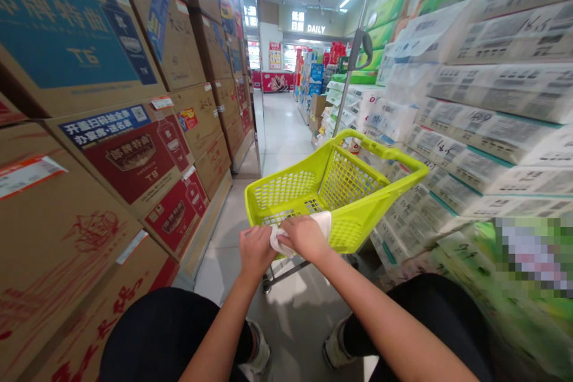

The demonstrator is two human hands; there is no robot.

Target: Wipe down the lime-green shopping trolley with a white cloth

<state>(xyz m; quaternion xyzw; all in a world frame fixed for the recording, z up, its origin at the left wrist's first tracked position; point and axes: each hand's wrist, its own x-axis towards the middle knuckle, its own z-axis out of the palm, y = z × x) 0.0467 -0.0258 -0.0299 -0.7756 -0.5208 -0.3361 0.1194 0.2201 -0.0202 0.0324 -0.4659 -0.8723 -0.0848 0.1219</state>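
Observation:
A lime-green plastic shopping cart (342, 215) with perforated sides stands in front of me, tilted in my view. My right hand (307, 237) is closed on a white cloth (323, 224), pressing it against the cart's near rim. Part of the cloth bunches up between my two hands. My left hand (257, 249) is curled over the near left corner of the rim, right beside the bunched cloth. Its fingertips are partly hidden. The basket's floor shows through the open top, and a caster wheel (267, 285) is visible below.
Stacked cardboard cartons (147, 155) wall the left side. Piles of wrapped paper packs (483, 137) rise close on the right, with green packages (483, 274) lower down. A metal pole (344, 101) with a dark handle stands behind the cart. A tiled aisle (284, 131) leads to shelves beyond.

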